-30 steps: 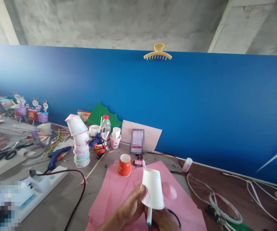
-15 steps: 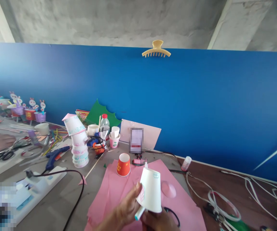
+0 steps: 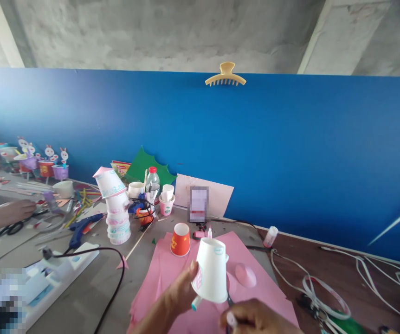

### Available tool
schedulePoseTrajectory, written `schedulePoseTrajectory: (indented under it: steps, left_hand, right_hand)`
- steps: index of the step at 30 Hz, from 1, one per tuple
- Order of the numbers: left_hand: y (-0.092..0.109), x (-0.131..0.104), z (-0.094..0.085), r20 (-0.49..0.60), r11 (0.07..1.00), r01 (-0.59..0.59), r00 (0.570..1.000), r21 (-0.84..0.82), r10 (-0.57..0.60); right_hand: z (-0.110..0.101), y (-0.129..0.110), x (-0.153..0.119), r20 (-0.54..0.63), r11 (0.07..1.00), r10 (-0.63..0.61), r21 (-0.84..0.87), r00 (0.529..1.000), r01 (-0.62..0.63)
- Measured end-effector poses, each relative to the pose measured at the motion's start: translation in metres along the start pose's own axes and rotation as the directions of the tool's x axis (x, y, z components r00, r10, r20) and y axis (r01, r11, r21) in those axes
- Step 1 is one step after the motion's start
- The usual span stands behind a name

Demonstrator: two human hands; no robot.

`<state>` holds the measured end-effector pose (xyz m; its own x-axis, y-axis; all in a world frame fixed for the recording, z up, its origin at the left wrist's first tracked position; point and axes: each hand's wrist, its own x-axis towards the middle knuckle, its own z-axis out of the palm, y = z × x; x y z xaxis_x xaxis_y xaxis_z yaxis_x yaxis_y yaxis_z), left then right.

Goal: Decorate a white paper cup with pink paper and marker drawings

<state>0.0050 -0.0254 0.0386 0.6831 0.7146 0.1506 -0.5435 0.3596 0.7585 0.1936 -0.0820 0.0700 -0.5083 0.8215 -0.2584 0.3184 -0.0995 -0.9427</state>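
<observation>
My left hand (image 3: 181,292) is wrapped round the left side of a white paper cup (image 3: 211,271), which is upside down. The cup has a pink patch on its left side, and a small white tube with a teal end (image 3: 196,303) sticks out at the lower left. Below and right of the cup, my right hand (image 3: 255,317) is closed on black scissors (image 3: 229,300), mostly hidden by its fingers. A small whitish roll (image 3: 231,319) shows at those fingers. Underneath lies pink paper (image 3: 165,287), bearing a red paper cup (image 3: 180,240) and a pink paper cone (image 3: 245,275).
At left stand a stack of decorated cups (image 3: 118,215), a blue glue gun (image 3: 81,228) and a white power strip (image 3: 71,273) with a black cable. Another person's hand (image 3: 21,212) is at far left. A glue bottle (image 3: 271,236) and white cables (image 3: 325,297) lie at right.
My right hand has moved from under the cup to the lower right, away from it. The cup in my left hand has shifted slightly left. The other person's hand has moved right.
</observation>
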Motion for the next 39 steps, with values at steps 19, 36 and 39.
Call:
schedulePoseTrajectory:
  steps: [19,36,39]
  left_hand:
    - [-0.002,0.000,0.023,0.238,0.895,0.146,0.934,0.422,-0.265]
    - [-0.006,-0.001,0.032,0.205,0.639,0.047,0.927,0.768,-0.315]
    - [-0.009,-0.001,0.030,0.214,0.599,0.020,0.924,0.800,-0.317]
  right_hand:
    - [-0.048,-0.007,-0.001,-0.662,0.849,-0.037,0.374,0.748,0.373]
    - [-0.042,0.004,0.010,-0.785,0.953,-0.194,-0.008,0.588,0.303]
    - [-0.041,0.009,0.013,-0.785,0.964,-0.218,-0.078,0.579,0.256]
